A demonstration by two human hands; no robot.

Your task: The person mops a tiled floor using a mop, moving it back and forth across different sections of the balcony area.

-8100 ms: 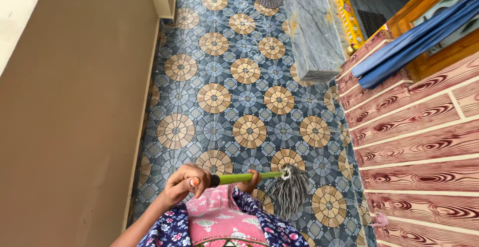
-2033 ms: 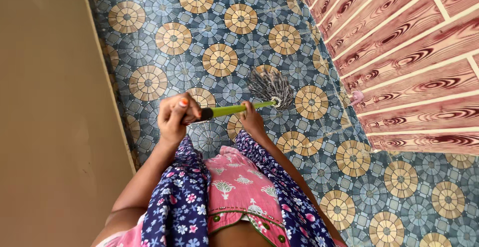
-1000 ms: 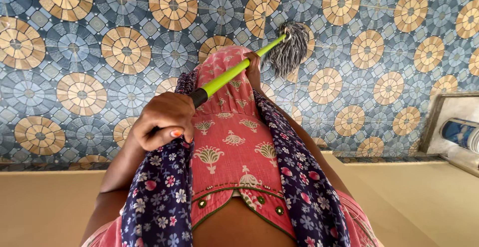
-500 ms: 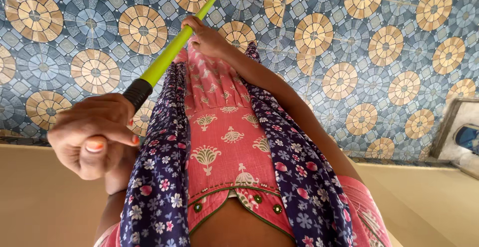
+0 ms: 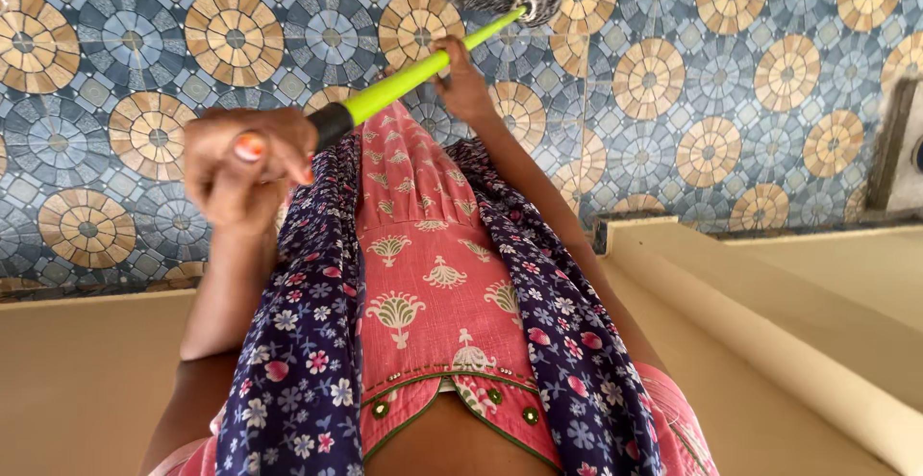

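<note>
Home porch or passage: patterned blue-and-tan floor tiles from 9 to 3 o'clock; beige parapet wall at 4 o'clock.

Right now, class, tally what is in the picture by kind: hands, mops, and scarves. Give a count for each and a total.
Hands: 2, left hand and right hand
Mops: 1, the mop
Scarves: 1, the scarf
Total: 4

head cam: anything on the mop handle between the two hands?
Nothing: bare green mop handle runs from left hand to right hand, over the pink dress, head view.
</note>
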